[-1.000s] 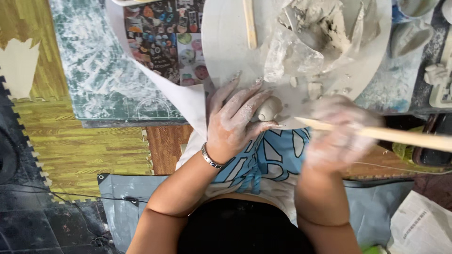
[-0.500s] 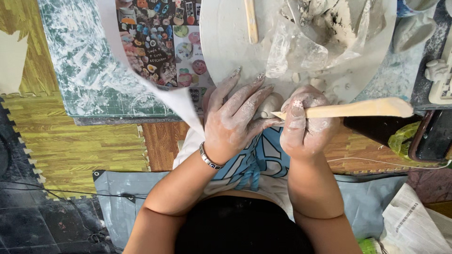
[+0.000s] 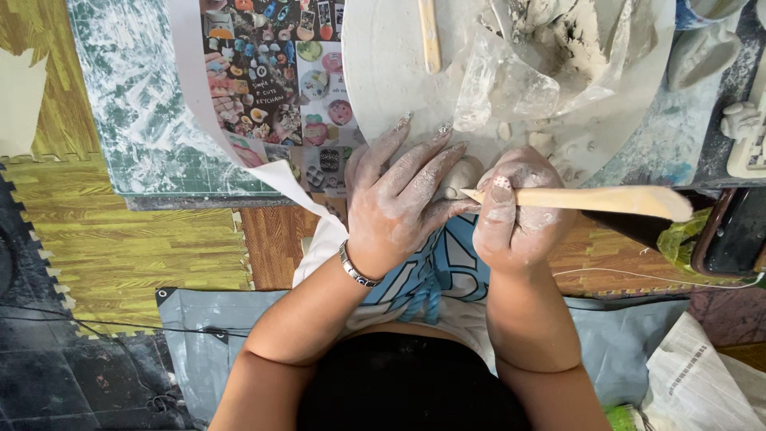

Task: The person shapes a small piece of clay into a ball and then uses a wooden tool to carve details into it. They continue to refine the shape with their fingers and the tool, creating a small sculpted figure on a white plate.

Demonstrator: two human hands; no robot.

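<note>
My left hand [image 3: 399,199], coated in pale clay, cups a small grey clay lump [image 3: 461,175] at the near edge of a round white board [image 3: 383,72]. My right hand [image 3: 515,211] grips a wooden modelling tool [image 3: 590,199] that lies nearly level, its pointed tip touching the lump and its broad end pointing right. A metal bracelet [image 3: 355,270] circles my left wrist. Most of the lump is hidden behind my left fingers.
A clear plastic bag of grey clay [image 3: 550,56] and a second wooden stick [image 3: 429,36] lie on the board. A colourful printed sheet [image 3: 271,80] overlaps a green cutting mat [image 3: 136,104]. White clay pieces [image 3: 746,136] sit at the right, crumbs [image 3: 550,144] nearby.
My right hand has drawn in from the right and steadied, bringing the tool's tip against the lump. My left hand stays wrapped on the clay.
</note>
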